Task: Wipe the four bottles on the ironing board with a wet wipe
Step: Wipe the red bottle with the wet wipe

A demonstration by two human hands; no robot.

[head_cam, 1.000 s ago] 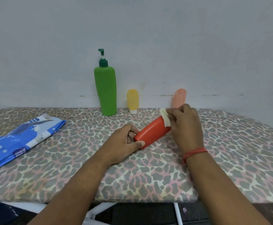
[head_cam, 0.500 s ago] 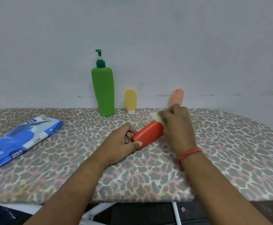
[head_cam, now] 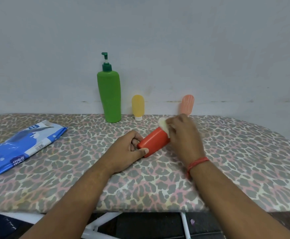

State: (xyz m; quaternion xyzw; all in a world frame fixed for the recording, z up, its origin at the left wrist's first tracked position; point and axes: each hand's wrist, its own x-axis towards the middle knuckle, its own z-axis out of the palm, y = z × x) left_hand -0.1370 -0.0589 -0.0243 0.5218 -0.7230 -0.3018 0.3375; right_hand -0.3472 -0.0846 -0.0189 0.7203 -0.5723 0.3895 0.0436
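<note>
An orange-red bottle (head_cam: 153, 143) lies tilted on its side near the middle of a leopard-print ironing board (head_cam: 227, 161), its far end raised slightly. The person's left hand (head_cam: 126, 153) grips the near end, thumb on the front face and fingers curled round behind. The right hand (head_cam: 183, 135) is clamped on a crumpled white wet wipe (head_cam: 163, 125), pressing it against the bottle's far upper end; this hand is motion-blurred, so the exact lie of its fingers cannot be told.

Behind, against the wall, 3 more bottles stand upright and well apart from the hands: a tall green pump bottle (head_cam: 109, 95), just beside it a small yellow bottle (head_cam: 138, 106), and further right a small pink bottle (head_cam: 187, 104), partly hidden behind the right hand. A blue pack of wipes (head_cam: 23, 147) lies flat at the board's left end.

As a judgement, this is 1 of 4 bottles being wiped. Whether any of the 3 standing bottles is already clean cannot be seen; nothing marks them as wiped or unwiped.
</note>
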